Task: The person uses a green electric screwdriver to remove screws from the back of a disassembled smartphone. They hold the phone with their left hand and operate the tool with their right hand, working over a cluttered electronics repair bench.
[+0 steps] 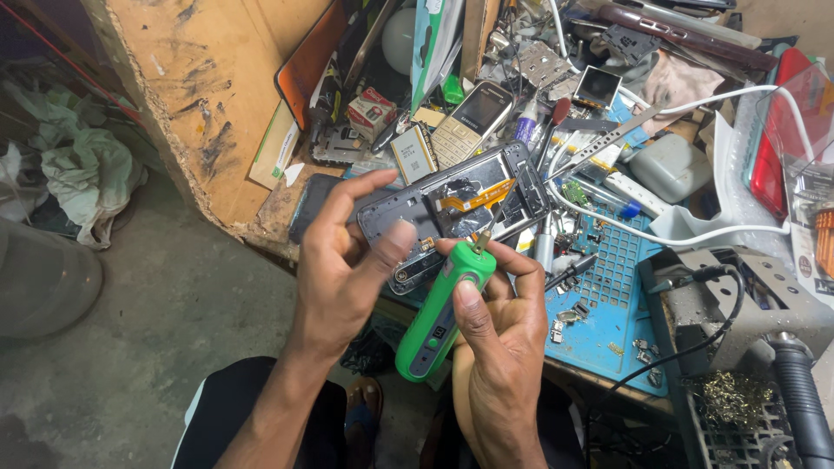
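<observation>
One opened phone, one green screwdriver, one keypad phone, one blue mat

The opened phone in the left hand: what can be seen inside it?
Inside the opened phone lie an orange flex cable and dark shielding. The left hand covers its lower end.

A phone repair workshop: cluttered bench, blue work mat, scattered phone parts
</observation>
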